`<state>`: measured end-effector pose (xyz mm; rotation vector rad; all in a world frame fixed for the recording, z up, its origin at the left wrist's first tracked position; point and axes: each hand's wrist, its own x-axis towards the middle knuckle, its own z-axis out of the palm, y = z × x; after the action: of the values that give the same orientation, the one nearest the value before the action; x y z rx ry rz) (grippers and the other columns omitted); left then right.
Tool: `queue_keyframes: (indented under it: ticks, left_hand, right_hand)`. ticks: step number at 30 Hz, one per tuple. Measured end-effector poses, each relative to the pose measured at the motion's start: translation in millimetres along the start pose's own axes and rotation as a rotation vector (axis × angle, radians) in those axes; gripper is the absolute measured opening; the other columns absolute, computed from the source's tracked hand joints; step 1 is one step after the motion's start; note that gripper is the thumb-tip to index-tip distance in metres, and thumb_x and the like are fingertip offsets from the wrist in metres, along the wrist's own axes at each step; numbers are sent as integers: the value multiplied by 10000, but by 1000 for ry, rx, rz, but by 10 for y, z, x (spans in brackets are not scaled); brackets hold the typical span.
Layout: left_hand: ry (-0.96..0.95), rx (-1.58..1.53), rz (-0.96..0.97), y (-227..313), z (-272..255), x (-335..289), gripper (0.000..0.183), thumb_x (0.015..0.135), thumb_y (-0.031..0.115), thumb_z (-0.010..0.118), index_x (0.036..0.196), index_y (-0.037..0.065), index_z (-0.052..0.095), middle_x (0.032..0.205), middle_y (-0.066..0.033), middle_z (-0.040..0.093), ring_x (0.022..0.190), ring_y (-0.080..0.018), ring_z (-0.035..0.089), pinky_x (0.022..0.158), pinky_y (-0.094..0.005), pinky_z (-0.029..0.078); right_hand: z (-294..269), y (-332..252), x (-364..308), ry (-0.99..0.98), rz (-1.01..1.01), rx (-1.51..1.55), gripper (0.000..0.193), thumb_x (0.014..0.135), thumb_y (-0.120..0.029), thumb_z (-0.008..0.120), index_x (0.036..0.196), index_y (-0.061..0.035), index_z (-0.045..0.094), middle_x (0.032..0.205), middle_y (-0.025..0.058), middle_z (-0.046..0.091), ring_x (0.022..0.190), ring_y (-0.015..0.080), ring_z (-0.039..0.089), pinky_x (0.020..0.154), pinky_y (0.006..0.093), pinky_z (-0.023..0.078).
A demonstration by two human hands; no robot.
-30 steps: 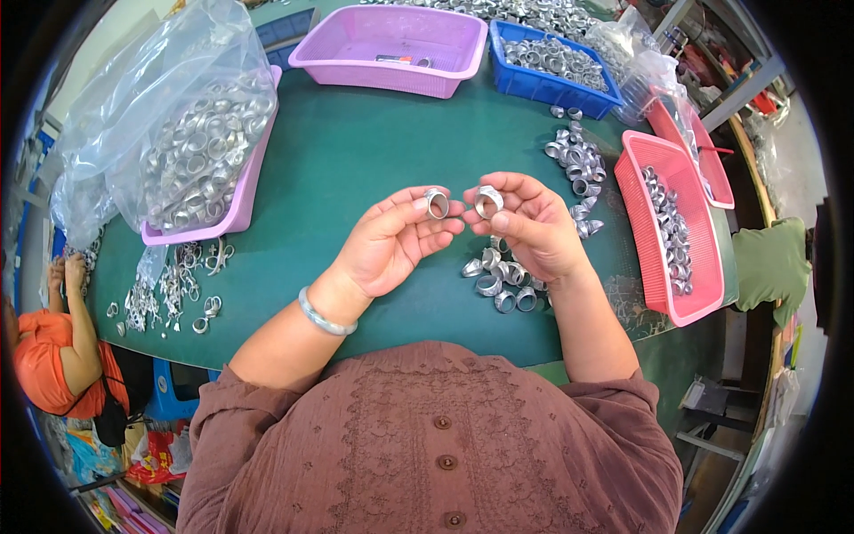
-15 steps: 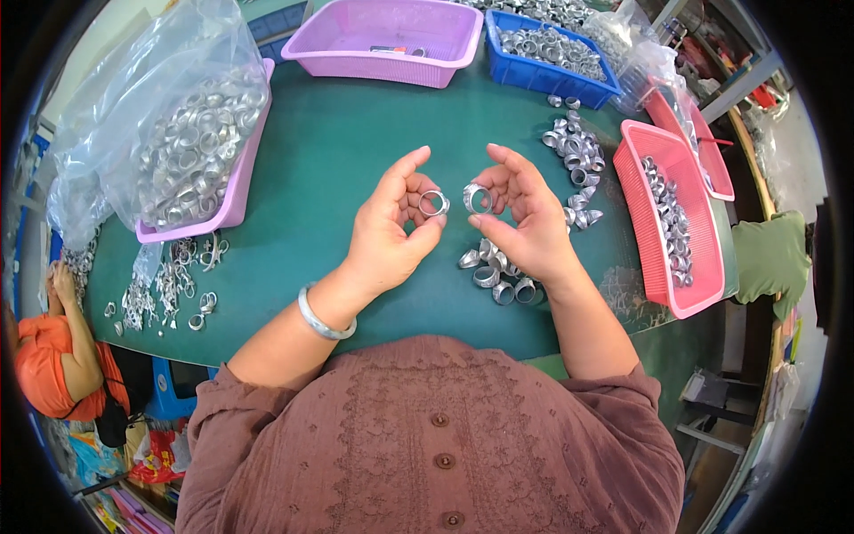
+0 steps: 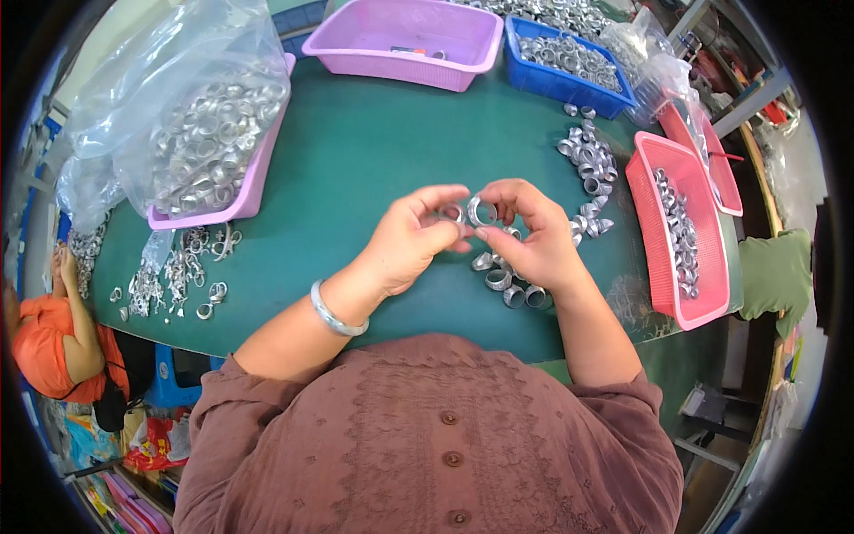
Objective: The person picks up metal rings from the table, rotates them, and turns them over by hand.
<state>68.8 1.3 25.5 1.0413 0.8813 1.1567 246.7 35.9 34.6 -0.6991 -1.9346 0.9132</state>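
Note:
Above the green tabletop, my left hand is closed, with thumb and fingers around a silver metal ring, slightly blurred and partly hidden by the fingers. Close beside it, my right hand pinches another silver ring, its round opening in sight. The two rings are held nearly side by side. Below my right hand lies a small cluster of chunky silver rings, partly covered by the fingers. A longer heap of similar rings lies farther right.
A pink basket with rings stands at right, a blue tray of rings at back right. A lilac basin sits at the back. At left, a bag of rings rests in a lilac basket. Another person sits far left.
My hands have come closer together, with both sets of fingers curling inward from a more spread pose. The two rings are now nearer each other. The whole view has shifted slightly.

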Motion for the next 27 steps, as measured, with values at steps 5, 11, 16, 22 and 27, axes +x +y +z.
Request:
queue_keyframes:
  ticks: [5,11,16,22,27]
  left_hand:
    - [-189,-587,-358,-38,10,-37,179,885,147,513,1002,15,543,910,-66,585,823,-145,584,720,-262,504]
    - [-83,-261,-208,521,-10,-132,201,877,131,538,1045,22,523,874,-45,582,722,-107,572,602,-228,493]
    - [321,691,1056,1676,-289,-134,219,847,47,565,1065,29,565,931,-29,591,624,-44,491,559,-166,414]
    - [944,1904,1014,2564,-1068,-243,252,842,161,585,1080,85,604,914,-63,621,661,-127,537,643,-253,445]
    - [619,1776,1647,2071,-568,32,205,769,93,626,969,54,608,873,-91,611,762,-225,576,714,-304,447]
  right_hand:
    - [-9,-93,16,-134,-158,-202,284,662,-58,692,925,-48,584,900,86,602,803,244,565,668,320,455]
    - [-144,-112,-56,22,-29,-11,282,681,10,661,953,-27,595,927,82,597,779,156,542,646,249,439]
    - [-301,-40,-24,113,25,-148,193,735,-6,620,926,2,591,856,71,604,709,124,541,638,243,446]
    - [-411,40,53,-71,258,-189,216,796,-72,581,989,25,583,831,107,630,724,156,580,666,265,462]
    - [-491,123,-18,-350,236,-458,223,729,-55,567,937,13,609,824,178,619,768,323,590,702,370,471]
